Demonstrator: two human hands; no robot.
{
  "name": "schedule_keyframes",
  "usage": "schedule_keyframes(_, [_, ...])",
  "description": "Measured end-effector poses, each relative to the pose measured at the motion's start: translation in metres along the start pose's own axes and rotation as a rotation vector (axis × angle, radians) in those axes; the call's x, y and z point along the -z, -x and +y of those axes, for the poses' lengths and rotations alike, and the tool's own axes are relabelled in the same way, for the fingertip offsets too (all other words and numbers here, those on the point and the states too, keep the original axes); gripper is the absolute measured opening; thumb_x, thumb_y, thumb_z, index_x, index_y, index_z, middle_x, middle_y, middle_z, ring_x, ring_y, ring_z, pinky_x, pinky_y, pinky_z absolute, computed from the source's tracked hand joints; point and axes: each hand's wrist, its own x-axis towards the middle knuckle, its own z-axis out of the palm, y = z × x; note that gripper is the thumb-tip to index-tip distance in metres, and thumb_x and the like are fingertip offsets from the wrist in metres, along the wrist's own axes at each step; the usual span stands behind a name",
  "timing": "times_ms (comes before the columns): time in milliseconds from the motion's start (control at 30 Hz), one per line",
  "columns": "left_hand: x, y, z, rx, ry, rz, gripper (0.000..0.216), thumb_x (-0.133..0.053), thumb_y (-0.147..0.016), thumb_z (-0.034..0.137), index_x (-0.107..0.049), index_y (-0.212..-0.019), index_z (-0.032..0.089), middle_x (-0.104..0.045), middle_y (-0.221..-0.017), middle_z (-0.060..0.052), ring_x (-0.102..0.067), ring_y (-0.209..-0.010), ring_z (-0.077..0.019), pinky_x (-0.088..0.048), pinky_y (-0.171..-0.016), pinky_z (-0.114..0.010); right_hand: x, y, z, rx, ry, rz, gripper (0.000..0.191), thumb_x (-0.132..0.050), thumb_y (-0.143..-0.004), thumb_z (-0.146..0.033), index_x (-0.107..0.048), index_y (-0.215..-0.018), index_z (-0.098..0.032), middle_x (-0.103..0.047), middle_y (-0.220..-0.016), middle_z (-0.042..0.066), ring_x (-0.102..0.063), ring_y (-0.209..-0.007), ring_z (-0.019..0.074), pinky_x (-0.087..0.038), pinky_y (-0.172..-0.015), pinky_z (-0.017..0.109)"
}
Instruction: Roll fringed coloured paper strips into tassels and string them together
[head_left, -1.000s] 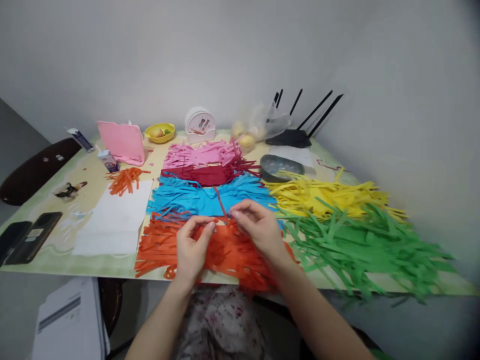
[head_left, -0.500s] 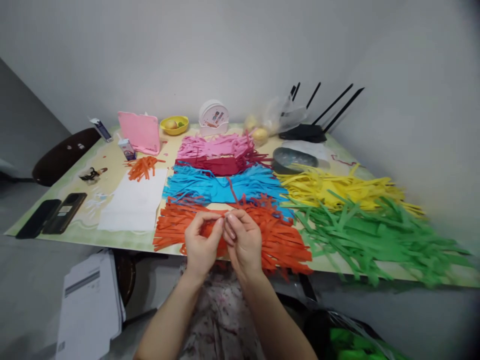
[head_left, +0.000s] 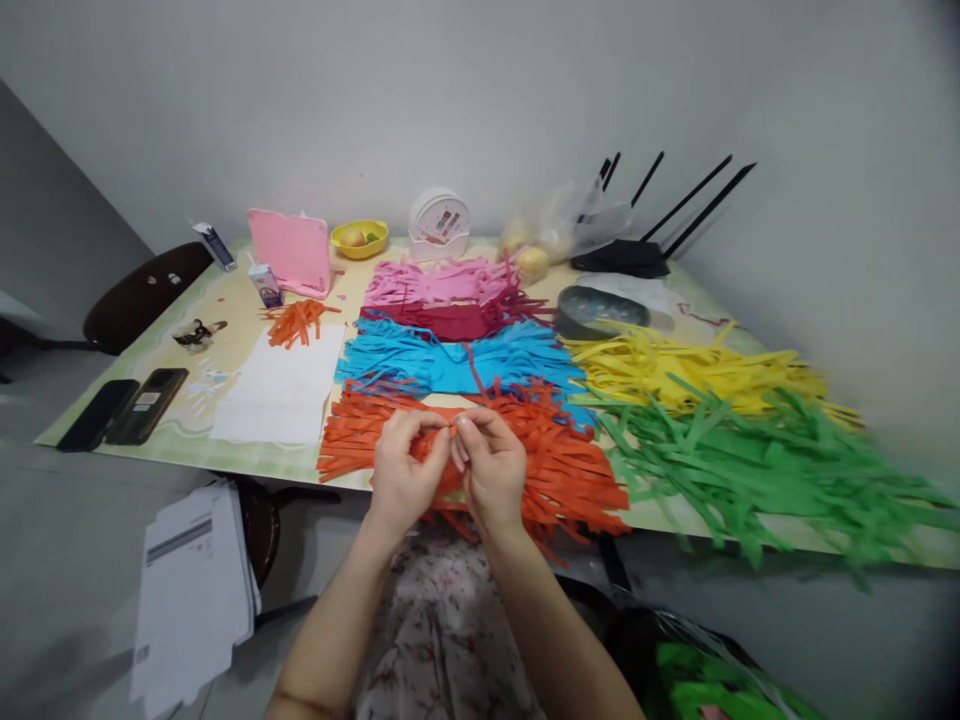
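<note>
Both hands meet at the fingertips above the orange fringed paper (head_left: 574, 470) near the table's front edge. My left hand (head_left: 409, 470) pinches an orange paper strip (head_left: 452, 425) between thumb and forefinger. Opposite it, my right hand (head_left: 491, 462) pinches the same strip, its fingers curled and partly hiding it. Just beyond lies blue fringed paper (head_left: 450, 372), with one loose orange strip across it. Behind that come dark red fringed paper (head_left: 454, 322) and pink fringed paper (head_left: 442, 283). To the right spread yellow (head_left: 705, 375) and green fringed paper (head_left: 757, 455).
A white sheet (head_left: 277, 390) and small orange strips (head_left: 298, 322) lie left, with two phones (head_left: 148, 405) beyond. A pink tablet case (head_left: 292, 255), yellow bowl (head_left: 360, 240), grey container (head_left: 600, 312) and black router (head_left: 622, 258) stand toward the wall. White cardboard (head_left: 196, 590) is below, left.
The view has shifted slightly, so the table's things sit a little further right. My fingertips have parted slightly, showing more of the orange strip; both hands still pinch it.
</note>
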Motion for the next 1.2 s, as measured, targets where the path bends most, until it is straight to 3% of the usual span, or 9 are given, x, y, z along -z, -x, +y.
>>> schedule_keyframes(233, [0.000,0.002,-0.002,0.121,0.178,0.013,0.008,-0.064,-0.084,0.023,-0.070,-0.084,0.016,-0.072,-0.084,-0.005,-0.067,-0.080,-0.0164,-0.050,-0.077,-0.026,0.002,0.003,0.005,0.028,0.061,-0.042,0.016,-0.069,-0.086,-0.036,-0.061,-0.085,-0.022,-0.049,-0.054,-0.008,-0.043,-0.041,0.0066,-0.034,-0.042,0.020])
schedule_keyframes(500, [-0.003,0.002,0.003,0.204,0.421,-0.055,0.013,-0.062,-0.085,0.024,-0.060,-0.074,0.017,-0.060,-0.058,0.003,-0.057,-0.052,-0.0105,-0.045,-0.056,-0.021,0.003,0.002,-0.013,0.038,0.222,-0.149,0.016,-0.066,-0.087,-0.036,-0.060,-0.084,-0.021,-0.052,-0.057,-0.006,-0.048,-0.047,0.0087,-0.041,-0.046,0.022])
schedule_keyframes(700, [-0.003,0.008,0.003,0.131,0.241,0.069,0.009,-0.064,-0.085,0.023,-0.064,-0.079,0.017,-0.065,-0.067,0.001,-0.063,-0.065,-0.0122,-0.049,-0.069,-0.023,0.001,0.002,-0.021,-0.030,0.254,-0.155,0.019,-0.066,-0.086,-0.039,-0.060,-0.084,-0.021,-0.054,-0.060,-0.006,-0.049,-0.047,0.0091,-0.043,-0.046,0.023])
schedule_keyframes(900, [0.001,0.004,-0.001,0.253,0.486,-0.010,0.013,-0.072,-0.080,0.027,-0.064,-0.080,0.016,-0.069,-0.070,-0.001,-0.068,-0.064,-0.0138,-0.053,-0.063,-0.023,0.002,0.003,-0.015,-0.065,0.220,-0.102,0.017,-0.068,-0.085,-0.037,-0.063,-0.085,-0.021,-0.056,-0.063,-0.005,-0.048,-0.045,0.0071,-0.040,-0.043,0.020])
schedule_keyframes(1033, [0.002,0.006,-0.005,0.281,0.504,0.028,0.011,-0.075,-0.077,0.024,-0.067,-0.076,0.016,-0.071,-0.071,-0.002,-0.070,-0.068,-0.0141,-0.055,-0.066,-0.022,0.006,0.002,-0.015,-0.122,0.224,-0.177,0.021,-0.070,-0.083,-0.040,-0.064,-0.083,-0.020,-0.057,-0.065,-0.004,-0.041,-0.043,0.0056,-0.032,-0.039,0.019])
schedule_keyframes(1200, [0.004,0.009,-0.007,0.309,0.530,-0.019,0.014,-0.077,-0.075,0.026,-0.069,-0.082,0.016,-0.074,-0.080,-0.004,-0.071,-0.076,-0.0154,-0.056,-0.072,-0.023,0.011,-0.003,-0.021,-0.153,0.264,-0.172,0.023,-0.074,-0.078,-0.041,-0.067,-0.081,-0.020,-0.060,-0.069,-0.002,-0.045,-0.051,0.0077,-0.033,-0.043,0.019])
